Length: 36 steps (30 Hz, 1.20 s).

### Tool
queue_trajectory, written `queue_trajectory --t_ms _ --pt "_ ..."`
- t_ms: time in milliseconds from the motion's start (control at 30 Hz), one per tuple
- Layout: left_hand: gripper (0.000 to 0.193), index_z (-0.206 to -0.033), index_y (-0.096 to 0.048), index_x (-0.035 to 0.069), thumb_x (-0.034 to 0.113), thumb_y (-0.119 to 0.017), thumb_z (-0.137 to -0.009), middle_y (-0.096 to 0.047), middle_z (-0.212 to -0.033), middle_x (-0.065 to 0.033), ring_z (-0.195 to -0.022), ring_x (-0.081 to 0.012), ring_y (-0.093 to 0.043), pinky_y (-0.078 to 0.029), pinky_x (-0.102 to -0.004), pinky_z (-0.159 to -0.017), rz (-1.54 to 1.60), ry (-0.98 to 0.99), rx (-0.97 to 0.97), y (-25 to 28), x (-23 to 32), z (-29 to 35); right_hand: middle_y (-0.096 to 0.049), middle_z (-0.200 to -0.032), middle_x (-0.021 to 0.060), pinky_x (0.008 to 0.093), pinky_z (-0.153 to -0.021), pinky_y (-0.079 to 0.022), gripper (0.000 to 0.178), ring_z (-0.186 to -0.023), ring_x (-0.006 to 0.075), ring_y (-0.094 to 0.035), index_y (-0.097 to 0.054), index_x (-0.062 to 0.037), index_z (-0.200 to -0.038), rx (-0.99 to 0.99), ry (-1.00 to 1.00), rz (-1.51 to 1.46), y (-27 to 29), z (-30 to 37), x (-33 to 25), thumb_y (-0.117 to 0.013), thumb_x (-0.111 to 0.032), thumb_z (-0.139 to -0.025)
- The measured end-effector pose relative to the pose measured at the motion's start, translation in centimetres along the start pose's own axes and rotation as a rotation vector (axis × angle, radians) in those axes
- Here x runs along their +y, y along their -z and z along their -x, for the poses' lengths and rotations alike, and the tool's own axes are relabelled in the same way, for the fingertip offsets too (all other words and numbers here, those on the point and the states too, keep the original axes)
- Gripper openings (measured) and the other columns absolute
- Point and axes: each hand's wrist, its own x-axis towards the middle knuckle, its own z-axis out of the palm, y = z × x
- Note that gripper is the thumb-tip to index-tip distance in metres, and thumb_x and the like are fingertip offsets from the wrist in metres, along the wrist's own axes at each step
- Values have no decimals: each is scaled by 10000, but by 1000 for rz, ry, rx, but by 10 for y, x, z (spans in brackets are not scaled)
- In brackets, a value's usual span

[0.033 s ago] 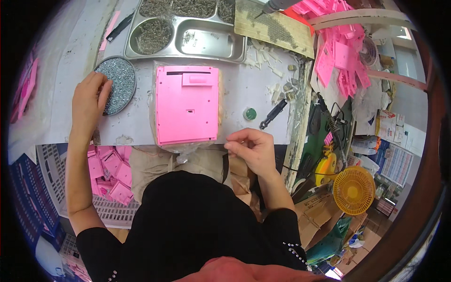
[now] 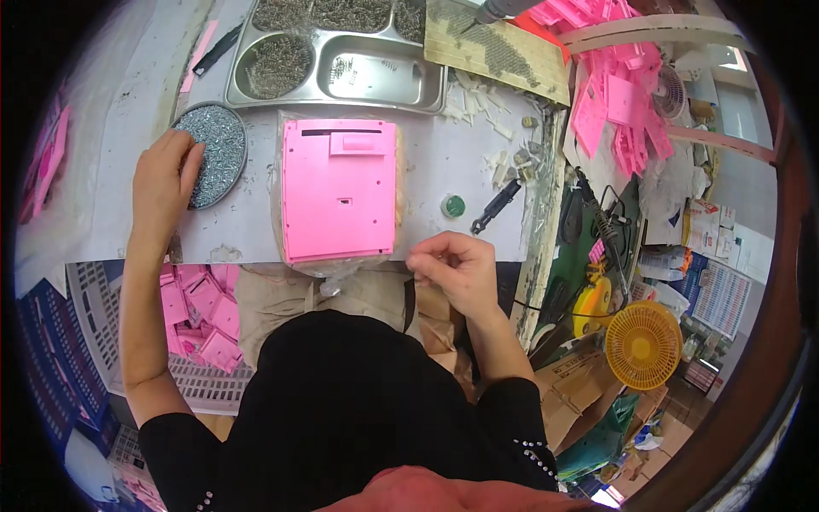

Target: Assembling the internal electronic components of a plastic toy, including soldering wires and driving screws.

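My left hand (image 2: 164, 175) rests over the left rim of a round dish (image 2: 242, 171) filled with small silvery screws (image 2: 217, 145). Its fingers curl down at the screws, and the fingertips are partly hidden. A flat pink plastic panel (image 2: 341, 188), with a slot and a raised block near its far edge, lies on a plastic-wrapped pad in front of me. Just right of the panel's near corner, my right hand (image 2: 461, 269) is held apart from it, thumb and forefinger pinched together. Whatever sits in that pinch is too small to make out.
Behind the panel stands a metal tray (image 2: 384, 101) with compartments of small dark parts. A perforated board (image 2: 503, 64), a green-topped small round item (image 2: 453, 206) and a black tool (image 2: 496, 206) lie rightward. Pink parts (image 2: 205, 299) fill a crate below left; a yellow fan (image 2: 642, 345) stands right.
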Motion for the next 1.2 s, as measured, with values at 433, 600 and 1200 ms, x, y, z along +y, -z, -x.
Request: queue_trajectory --t_ms 433,600,1200 --pt "51 -905 -676 13 32 -705 -867 -678 -881 -93 -757 -218 -649 -487 -328 -678 505 -66 -42 6 60 15 -604 -825 86 379 -667 -456 147 -721 292 -550 -625 -28 -911 86 768 459 -20 -29 -7 -756 -33 -844" --pt "133 -1073 -742 5 51 -681 -965 -727 -920 -53 -788 -95 -640 -507 -249 -682 1295 93 -548 -8 138 48 -641 -834 66 350 -696 -457 249 -755 246 -572 -712 -49 -960 -120 1087 392 -45 -39 -25 -854 -55 -756" --pt "103 -832 -642 45 64 -742 -845 -596 -756 -86 -667 -267 -574 -439 -377 -599 614 -176 -113 -21 120 34 -659 -1067 54 290 -853 -509 488 -930 140 -629 -567 13 -1282 272 1044 109 10 -160 -176 -760 -43 -837"
